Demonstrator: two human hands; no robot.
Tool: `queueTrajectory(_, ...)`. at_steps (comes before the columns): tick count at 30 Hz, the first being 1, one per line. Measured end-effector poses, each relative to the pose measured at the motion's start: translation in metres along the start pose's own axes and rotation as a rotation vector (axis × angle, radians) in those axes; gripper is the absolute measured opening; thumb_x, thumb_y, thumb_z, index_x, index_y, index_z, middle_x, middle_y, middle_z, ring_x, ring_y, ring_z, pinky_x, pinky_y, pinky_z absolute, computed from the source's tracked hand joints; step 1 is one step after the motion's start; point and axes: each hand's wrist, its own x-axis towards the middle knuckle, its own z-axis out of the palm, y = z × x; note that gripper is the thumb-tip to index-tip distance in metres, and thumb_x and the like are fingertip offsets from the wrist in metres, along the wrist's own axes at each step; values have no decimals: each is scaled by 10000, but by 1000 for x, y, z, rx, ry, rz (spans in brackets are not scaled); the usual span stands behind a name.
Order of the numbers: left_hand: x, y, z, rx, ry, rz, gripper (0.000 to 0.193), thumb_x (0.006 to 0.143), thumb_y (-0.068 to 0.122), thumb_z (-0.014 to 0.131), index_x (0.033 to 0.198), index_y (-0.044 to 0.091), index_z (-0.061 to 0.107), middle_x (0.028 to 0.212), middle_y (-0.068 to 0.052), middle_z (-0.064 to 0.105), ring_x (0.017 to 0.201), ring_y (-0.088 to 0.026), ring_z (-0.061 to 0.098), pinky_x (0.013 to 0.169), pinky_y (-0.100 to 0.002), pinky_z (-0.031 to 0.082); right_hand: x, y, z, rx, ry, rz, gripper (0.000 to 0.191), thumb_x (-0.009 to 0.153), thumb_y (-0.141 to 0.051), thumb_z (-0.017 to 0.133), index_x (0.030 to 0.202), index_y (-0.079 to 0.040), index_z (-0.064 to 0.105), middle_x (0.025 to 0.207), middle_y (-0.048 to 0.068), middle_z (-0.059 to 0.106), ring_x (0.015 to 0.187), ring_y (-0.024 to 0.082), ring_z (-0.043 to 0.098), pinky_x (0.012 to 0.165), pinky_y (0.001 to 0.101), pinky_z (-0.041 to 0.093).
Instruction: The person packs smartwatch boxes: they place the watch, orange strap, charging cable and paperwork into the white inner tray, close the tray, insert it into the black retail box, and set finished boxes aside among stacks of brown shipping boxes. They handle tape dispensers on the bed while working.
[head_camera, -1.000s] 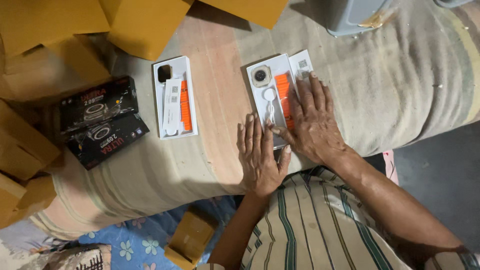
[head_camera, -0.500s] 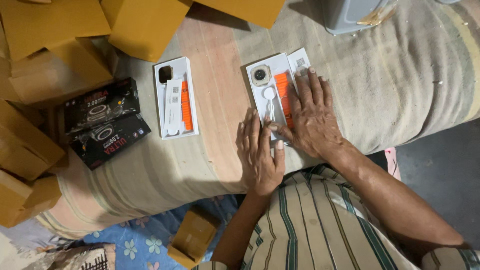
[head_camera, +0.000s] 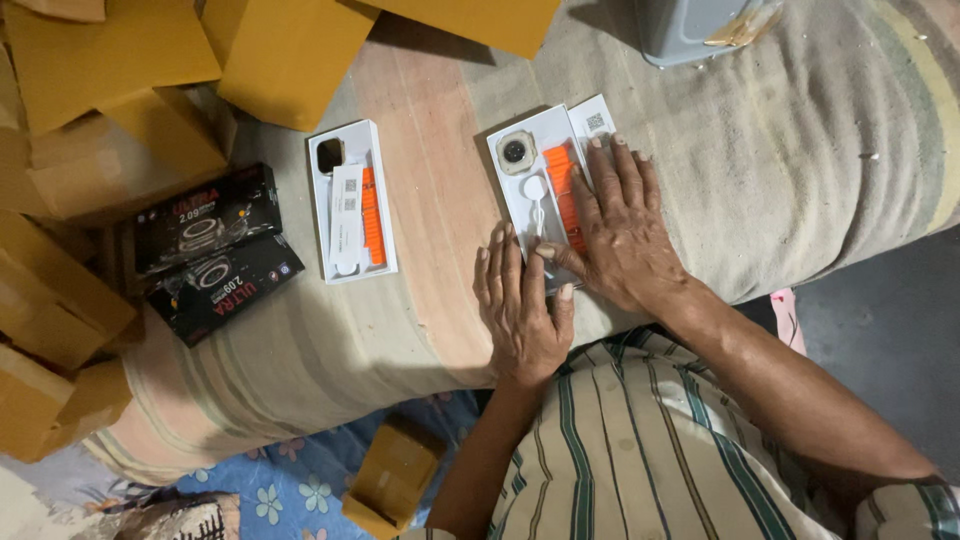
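Observation:
A white tray (head_camera: 528, 210) lies on the striped blanket, holding a round-faced smartwatch body (head_camera: 516, 152), a white charger and an orange strap (head_camera: 556, 170). My right hand (head_camera: 622, 232) lies flat over the tray's right half and the strap, fingers spread. Just beside the tray's lower left corner, my left hand (head_camera: 520, 305) rests palm down on the blanket, its fingertips at the tray's edge. A white leaflet (head_camera: 594, 118) peeks out behind the tray.
A second white tray (head_camera: 352, 200) with a black watch body and orange strap lies to the left. Two black watch boxes (head_camera: 212, 250) sit further left. Yellow cardboard boxes (head_camera: 285, 55) ring the top and left. A grey container (head_camera: 695, 25) stands at the top.
Both hands keep nearly the same place on the tray; my right thumb has shifted slightly toward the charger. The view has drifted a little.

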Motion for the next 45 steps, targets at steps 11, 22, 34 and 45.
queueTrajectory(11,1,5,2,73,20,13,587,1095,421,414,1354,-79,581,1536,-326,462,1488,-455,413,1276,-585,261,17,-16,-10,-96,47,43,882,880,-546,653,1423,137,525,1608,391,207,1512,552,140,1208,666,134)
queueTrajectory(22,-4,4,6,68,56,15,601,1104,424,403,1367,-87,578,1517,-341,478,1467,-470,439,1260,-598,287,13,-14,-6,-49,125,-18,707,985,-500,620,1417,57,571,1634,345,251,1558,537,140,1234,684,156)
queueTrajectory(34,-10,-3,19,66,115,37,622,1089,460,407,1194,-100,656,1339,-312,577,1355,-457,521,1231,-618,316,35,-25,-17,-191,-51,-49,1068,842,-803,453,1432,86,500,1603,299,281,1520,480,122,1208,642,92)
queueTrajectory(45,-4,-2,16,82,132,55,550,1054,418,473,1241,-82,607,1377,-301,552,1343,-463,513,1202,-629,339,37,-22,-10,-154,-6,-41,1023,841,-750,498,1433,84,479,1583,300,284,1489,505,142,1185,653,124)
